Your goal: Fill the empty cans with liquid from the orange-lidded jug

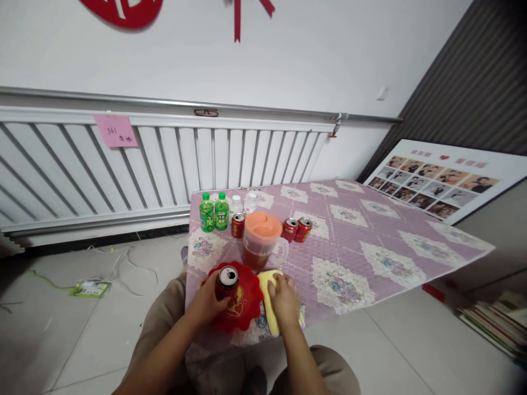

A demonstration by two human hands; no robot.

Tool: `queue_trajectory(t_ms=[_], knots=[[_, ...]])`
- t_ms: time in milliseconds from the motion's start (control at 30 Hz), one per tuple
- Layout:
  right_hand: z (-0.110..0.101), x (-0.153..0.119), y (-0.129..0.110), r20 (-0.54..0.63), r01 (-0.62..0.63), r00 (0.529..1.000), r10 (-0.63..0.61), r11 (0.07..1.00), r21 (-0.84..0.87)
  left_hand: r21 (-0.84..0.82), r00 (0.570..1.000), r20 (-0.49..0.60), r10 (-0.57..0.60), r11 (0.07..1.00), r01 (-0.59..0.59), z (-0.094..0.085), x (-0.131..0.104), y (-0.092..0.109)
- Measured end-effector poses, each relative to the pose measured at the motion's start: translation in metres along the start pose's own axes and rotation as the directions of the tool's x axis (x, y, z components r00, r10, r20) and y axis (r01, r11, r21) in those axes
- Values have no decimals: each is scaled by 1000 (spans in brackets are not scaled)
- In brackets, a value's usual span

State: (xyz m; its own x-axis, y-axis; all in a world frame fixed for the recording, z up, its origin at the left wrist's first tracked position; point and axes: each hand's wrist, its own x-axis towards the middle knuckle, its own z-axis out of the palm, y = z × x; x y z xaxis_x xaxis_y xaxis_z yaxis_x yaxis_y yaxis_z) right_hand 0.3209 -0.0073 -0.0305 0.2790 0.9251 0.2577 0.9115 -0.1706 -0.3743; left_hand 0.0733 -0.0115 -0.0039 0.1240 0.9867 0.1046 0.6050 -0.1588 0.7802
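My left hand [212,299] is wrapped round an opened dark can [228,278], upright over the red scalloped plate [249,310]. On a folded yellow cloth [269,310] to the right of the plate lies my right hand [284,296], its fingers on the cloth's upper part. Whether those fingers pinch the cloth is hard to see. Just behind the plate stands a clear pitcher [257,258] with an orange lid and brown liquid inside.
Behind the pitcher are two green bottles [221,214], two white-capped bottles [236,205] and a red can [237,226]. Two more red cans [303,230] stand to its right. A floral cloth covers the table [329,258]; a radiator [247,156] runs behind.
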Motion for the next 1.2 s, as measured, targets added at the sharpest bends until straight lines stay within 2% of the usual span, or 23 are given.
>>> queue_trajectory(t_ms=[667,967,1067,1133,1200], knots=[[7,2,5,-35,4,999,0,995,98,-17,999,-2,32,999,-32,0,1,-4],[12,-1,14,-94,41,995,-22,976,212,-7,1000,-16,20,1000,-20,4,1,-3],[5,6,16,-148,43,989,17,919,391,10,1000,-11,-7,1000,7,5,2,-4],[-10,19,12,-172,51,983,57,823,566,17,1000,-6,-15,1000,15,5,3,-3],[-28,38,4,-186,34,975,119,750,660,11,1000,-4,-17,1000,17,4,3,-1]])
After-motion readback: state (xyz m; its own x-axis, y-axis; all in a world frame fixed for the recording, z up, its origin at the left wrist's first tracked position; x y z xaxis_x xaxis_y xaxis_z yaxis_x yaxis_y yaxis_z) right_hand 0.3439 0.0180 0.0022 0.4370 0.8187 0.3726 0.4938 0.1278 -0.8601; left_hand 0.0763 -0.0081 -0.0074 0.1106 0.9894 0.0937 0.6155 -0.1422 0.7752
